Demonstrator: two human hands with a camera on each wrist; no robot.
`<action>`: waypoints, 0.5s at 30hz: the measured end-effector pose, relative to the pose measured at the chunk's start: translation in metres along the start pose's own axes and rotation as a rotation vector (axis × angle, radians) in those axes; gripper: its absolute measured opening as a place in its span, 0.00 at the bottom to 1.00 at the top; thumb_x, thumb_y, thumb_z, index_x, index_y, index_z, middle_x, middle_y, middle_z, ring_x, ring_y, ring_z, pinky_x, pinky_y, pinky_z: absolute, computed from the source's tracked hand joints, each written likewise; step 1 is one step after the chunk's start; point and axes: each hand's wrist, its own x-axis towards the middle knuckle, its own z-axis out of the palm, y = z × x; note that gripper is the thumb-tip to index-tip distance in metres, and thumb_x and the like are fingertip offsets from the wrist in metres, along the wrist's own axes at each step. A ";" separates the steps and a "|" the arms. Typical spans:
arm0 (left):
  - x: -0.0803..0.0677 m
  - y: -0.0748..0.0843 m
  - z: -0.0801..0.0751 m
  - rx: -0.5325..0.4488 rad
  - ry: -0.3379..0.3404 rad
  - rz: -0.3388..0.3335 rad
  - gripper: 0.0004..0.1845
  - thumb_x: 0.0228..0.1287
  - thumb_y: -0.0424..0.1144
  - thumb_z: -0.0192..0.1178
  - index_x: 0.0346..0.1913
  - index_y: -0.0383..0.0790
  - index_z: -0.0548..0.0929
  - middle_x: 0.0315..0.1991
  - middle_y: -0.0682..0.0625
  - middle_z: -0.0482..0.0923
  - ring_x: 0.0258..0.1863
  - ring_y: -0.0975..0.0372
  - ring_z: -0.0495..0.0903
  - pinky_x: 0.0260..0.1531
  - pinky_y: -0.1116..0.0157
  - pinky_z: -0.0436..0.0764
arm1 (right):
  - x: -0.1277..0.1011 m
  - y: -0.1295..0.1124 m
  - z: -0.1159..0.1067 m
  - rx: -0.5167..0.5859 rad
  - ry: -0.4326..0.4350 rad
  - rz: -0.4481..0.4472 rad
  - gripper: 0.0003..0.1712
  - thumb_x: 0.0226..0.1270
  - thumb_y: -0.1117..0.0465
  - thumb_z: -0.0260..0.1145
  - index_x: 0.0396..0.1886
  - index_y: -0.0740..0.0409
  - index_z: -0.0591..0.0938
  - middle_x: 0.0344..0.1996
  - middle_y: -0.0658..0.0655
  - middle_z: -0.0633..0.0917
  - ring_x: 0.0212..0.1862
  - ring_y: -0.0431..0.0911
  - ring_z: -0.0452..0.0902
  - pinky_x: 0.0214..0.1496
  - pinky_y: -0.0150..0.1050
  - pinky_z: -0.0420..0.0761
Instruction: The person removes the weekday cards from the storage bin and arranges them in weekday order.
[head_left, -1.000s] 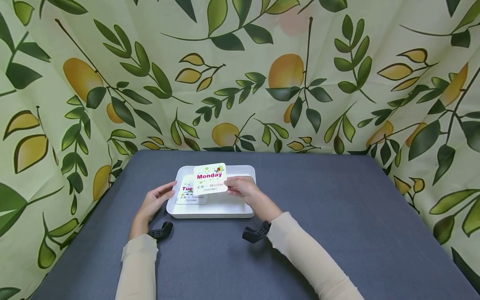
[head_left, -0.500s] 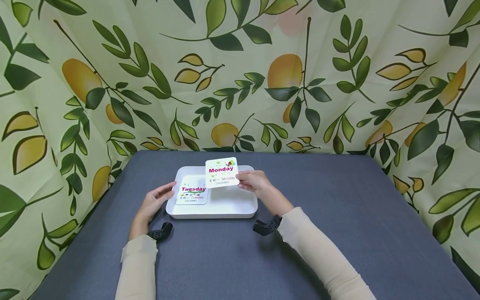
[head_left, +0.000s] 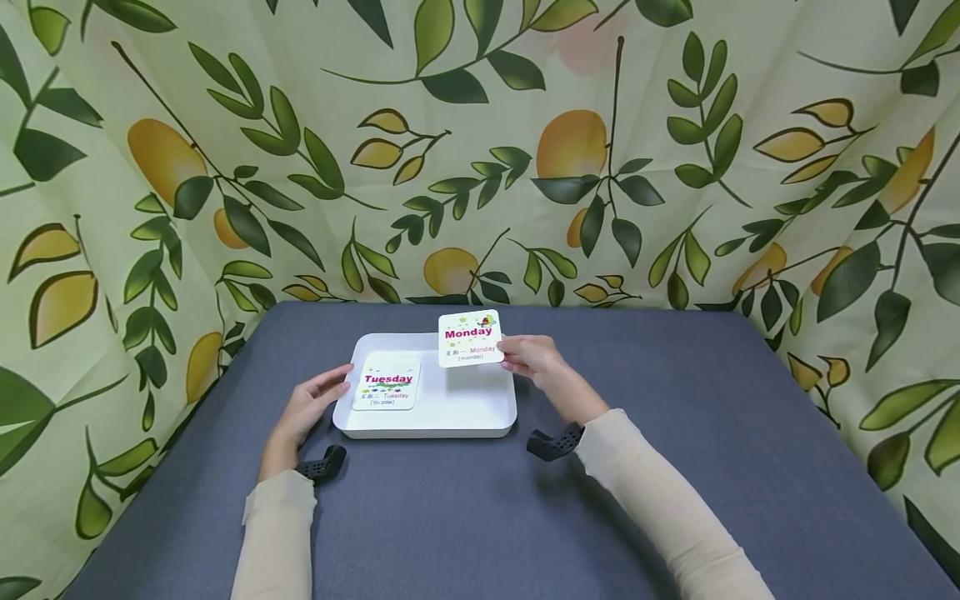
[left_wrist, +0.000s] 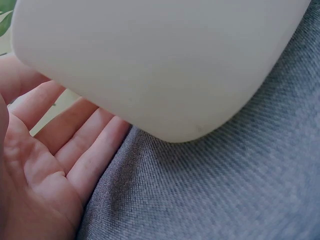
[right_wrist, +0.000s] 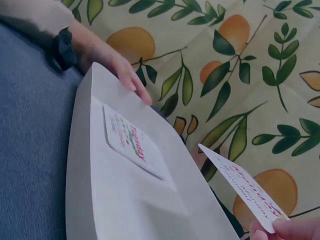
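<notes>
A white tray (head_left: 480,412) sits on the grey table. A "Tuesday" card (head_left: 387,382) lies flat in the tray's left part, also seen in the right wrist view (right_wrist: 131,142). My right hand (head_left: 529,357) pinches a "Monday" card (head_left: 469,338) by its right edge and holds it above the tray's far right corner; the card (right_wrist: 244,186) shows edge-on in the right wrist view. My left hand (head_left: 315,398) rests with straight fingers against the tray's left side (left_wrist: 165,65), its fingers (left_wrist: 75,145) lying under the rim.
The grey cloth table (head_left: 675,467) spreads wide on the right and in front of the tray. A leaf-and-lemon patterned curtain (head_left: 480,150) closes off the back and both sides. Black wrist mounts (head_left: 553,444) sit on both forearms.
My right hand has carried the Monday card to the right and a little away from me, uncovering the whole Tuesday card. My left hand has stayed at the tray's left side.
</notes>
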 end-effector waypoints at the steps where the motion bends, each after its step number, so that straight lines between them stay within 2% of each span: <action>1: 0.000 0.000 0.000 0.001 0.001 0.000 0.30 0.69 0.47 0.57 0.69 0.39 0.68 0.65 0.57 0.72 0.47 0.90 0.68 0.48 0.86 0.67 | 0.001 0.000 -0.002 -0.001 0.006 -0.001 0.20 0.63 0.66 0.66 0.55 0.65 0.79 0.26 0.50 0.82 0.24 0.36 0.76 0.29 0.25 0.78; 5: 0.000 0.001 0.000 0.007 0.001 -0.003 0.30 0.69 0.47 0.57 0.69 0.39 0.68 0.67 0.51 0.71 0.47 0.90 0.68 0.48 0.86 0.67 | 0.004 0.000 -0.012 -0.003 0.022 -0.002 0.20 0.64 0.66 0.65 0.56 0.65 0.79 0.24 0.49 0.82 0.24 0.36 0.76 0.28 0.25 0.78; 12: 0.000 -0.001 -0.001 -0.005 -0.005 0.012 0.30 0.69 0.47 0.57 0.69 0.37 0.68 0.58 0.67 0.73 0.46 0.89 0.68 0.47 0.86 0.67 | 0.009 -0.001 -0.027 0.007 0.046 -0.007 0.21 0.65 0.67 0.64 0.58 0.66 0.78 0.21 0.47 0.81 0.23 0.35 0.75 0.27 0.24 0.77; 15: 0.000 -0.001 0.000 -0.006 -0.007 0.020 0.30 0.69 0.47 0.57 0.69 0.37 0.68 0.56 0.69 0.73 0.46 0.89 0.69 0.47 0.87 0.67 | 0.011 -0.001 -0.033 0.010 0.059 -0.003 0.22 0.65 0.67 0.64 0.59 0.66 0.77 0.21 0.47 0.80 0.22 0.35 0.75 0.27 0.24 0.77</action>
